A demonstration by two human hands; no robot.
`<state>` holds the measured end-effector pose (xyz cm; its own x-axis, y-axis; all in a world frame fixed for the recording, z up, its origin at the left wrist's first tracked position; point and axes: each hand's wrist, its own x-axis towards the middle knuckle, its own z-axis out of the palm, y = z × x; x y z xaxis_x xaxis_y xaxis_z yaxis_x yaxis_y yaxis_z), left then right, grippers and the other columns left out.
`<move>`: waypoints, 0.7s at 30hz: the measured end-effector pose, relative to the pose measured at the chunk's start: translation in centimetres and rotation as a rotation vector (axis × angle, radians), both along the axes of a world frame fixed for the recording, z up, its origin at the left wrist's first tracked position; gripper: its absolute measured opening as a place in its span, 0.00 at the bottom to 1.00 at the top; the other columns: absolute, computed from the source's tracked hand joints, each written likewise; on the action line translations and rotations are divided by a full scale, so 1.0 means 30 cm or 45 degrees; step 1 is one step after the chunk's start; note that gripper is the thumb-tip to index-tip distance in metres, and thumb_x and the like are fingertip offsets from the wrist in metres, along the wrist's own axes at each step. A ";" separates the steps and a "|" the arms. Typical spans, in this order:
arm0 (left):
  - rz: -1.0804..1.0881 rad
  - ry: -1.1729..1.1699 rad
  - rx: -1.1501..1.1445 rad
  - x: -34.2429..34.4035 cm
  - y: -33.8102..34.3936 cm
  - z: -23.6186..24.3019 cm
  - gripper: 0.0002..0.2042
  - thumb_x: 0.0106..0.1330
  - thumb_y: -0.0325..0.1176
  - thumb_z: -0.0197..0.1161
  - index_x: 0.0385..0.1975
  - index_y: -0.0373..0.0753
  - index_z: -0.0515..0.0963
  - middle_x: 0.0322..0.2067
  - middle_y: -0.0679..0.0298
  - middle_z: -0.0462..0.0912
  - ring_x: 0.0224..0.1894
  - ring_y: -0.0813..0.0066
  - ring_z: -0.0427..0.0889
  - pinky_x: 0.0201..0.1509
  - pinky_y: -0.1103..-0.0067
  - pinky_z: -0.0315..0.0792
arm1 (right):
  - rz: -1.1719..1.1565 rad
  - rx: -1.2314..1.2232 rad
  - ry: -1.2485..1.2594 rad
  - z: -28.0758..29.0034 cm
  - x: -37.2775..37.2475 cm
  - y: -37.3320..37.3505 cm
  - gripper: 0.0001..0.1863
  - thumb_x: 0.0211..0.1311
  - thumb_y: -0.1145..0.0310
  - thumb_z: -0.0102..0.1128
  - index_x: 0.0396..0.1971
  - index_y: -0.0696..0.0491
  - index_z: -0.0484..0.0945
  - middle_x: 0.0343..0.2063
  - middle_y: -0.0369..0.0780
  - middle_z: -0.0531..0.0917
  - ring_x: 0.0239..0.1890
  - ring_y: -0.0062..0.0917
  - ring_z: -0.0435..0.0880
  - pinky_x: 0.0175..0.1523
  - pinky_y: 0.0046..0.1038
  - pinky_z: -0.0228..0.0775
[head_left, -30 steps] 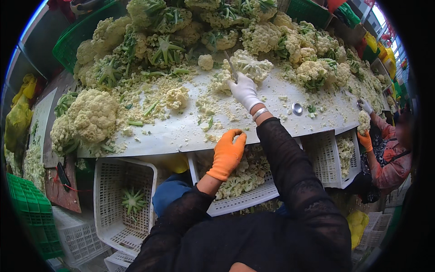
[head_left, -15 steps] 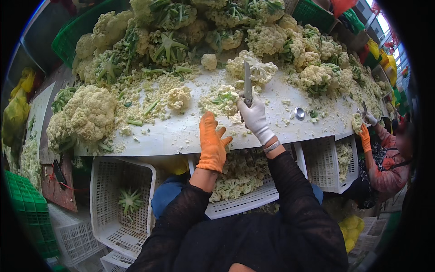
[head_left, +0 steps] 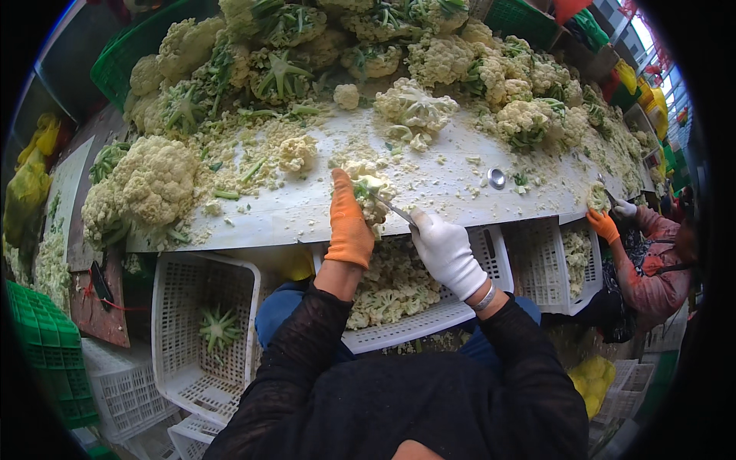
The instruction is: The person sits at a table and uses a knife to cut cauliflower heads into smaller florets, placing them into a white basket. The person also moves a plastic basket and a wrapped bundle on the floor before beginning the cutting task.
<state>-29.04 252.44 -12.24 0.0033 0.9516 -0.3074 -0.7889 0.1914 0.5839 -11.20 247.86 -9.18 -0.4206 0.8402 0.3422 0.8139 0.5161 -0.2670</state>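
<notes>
My left hand [head_left: 350,228], in an orange glove, is closed round a cauliflower piece [head_left: 377,184] near the table's front edge. A knife [head_left: 394,208] is in my white-gloved right hand [head_left: 448,255], its blade slanting up and left against the piece. Just below both hands, a white crate [head_left: 418,345] holds many cut florets. On the metal tabletop [head_left: 452,195] ahead lies a larger partly cut cauliflower [head_left: 416,106], with a few loose florets by it.
Whole cauliflowers [head_left: 153,180] are heaped along the back and left. A small round metal dish [head_left: 497,179] sits to the right. Another white crate [head_left: 172,337] at left holds a leafy stalk [head_left: 220,330]. At far right a co-worker [head_left: 652,268] handles cauliflower with a knife.
My left hand has taken up the cauliflower piece from the table. My right hand has come down and nearer, turning the knife from upright to slanting against it.
</notes>
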 end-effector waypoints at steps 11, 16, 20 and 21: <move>0.451 0.427 -0.046 0.016 0.042 -0.098 0.28 0.74 0.59 0.53 0.52 0.35 0.75 0.39 0.66 0.79 0.39 0.77 0.74 0.44 0.78 0.71 | -0.156 -0.375 -0.207 0.008 -0.149 0.051 0.06 0.61 0.77 0.54 0.37 0.59 0.73 0.21 0.50 0.83 0.29 0.48 0.86 0.34 0.44 0.78; 0.502 0.528 -0.176 0.008 0.044 -0.088 0.31 0.75 0.59 0.53 0.53 0.31 0.76 0.41 0.63 0.79 0.42 0.76 0.73 0.50 0.77 0.70 | -0.190 -0.470 -0.140 -0.077 -0.185 0.092 0.08 0.64 0.72 0.55 0.38 0.60 0.75 0.25 0.55 0.83 0.31 0.50 0.86 0.38 0.45 0.78; 0.502 0.529 -0.020 -0.003 0.029 -0.039 0.31 0.74 0.61 0.52 0.49 0.32 0.77 0.38 0.65 0.78 0.39 0.76 0.72 0.45 0.76 0.71 | 0.057 -0.500 0.468 -0.122 -0.186 0.141 0.16 0.65 0.66 0.56 0.46 0.61 0.76 0.27 0.55 0.83 0.24 0.41 0.85 0.33 0.39 0.78; 0.505 0.452 -0.064 -0.022 0.036 -0.038 0.32 0.73 0.62 0.52 0.52 0.33 0.76 0.41 0.65 0.79 0.41 0.76 0.73 0.46 0.76 0.71 | -0.045 -0.807 0.676 -0.106 -0.171 0.144 0.15 0.66 0.65 0.56 0.46 0.61 0.76 0.25 0.50 0.82 0.22 0.36 0.83 0.32 0.36 0.77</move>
